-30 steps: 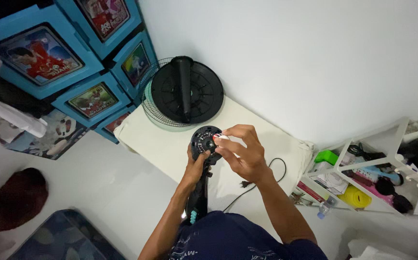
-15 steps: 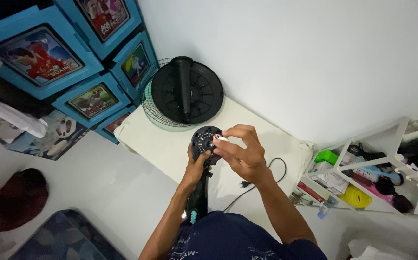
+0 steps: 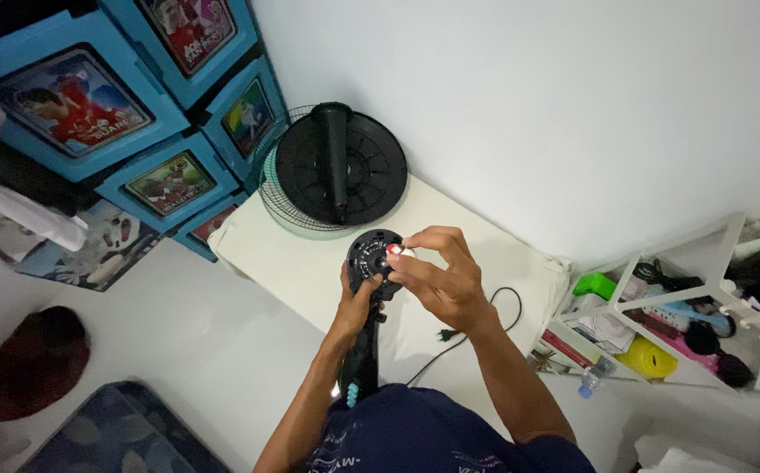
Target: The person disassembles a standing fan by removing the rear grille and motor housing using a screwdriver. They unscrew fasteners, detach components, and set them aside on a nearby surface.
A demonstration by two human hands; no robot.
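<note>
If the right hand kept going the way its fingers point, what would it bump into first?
The right hand points left at the round black fan motor housing that the left hand holds. Its fingertips already seem to touch it, so probably that housing first, though depth is unclear.

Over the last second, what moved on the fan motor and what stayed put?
The right hand shifted its small white piece from the motor housing's right edge in onto its face, fingers curling over it. The left hand kept gripping the housing from below. The fan guard and the power cord stayed put.
</note>
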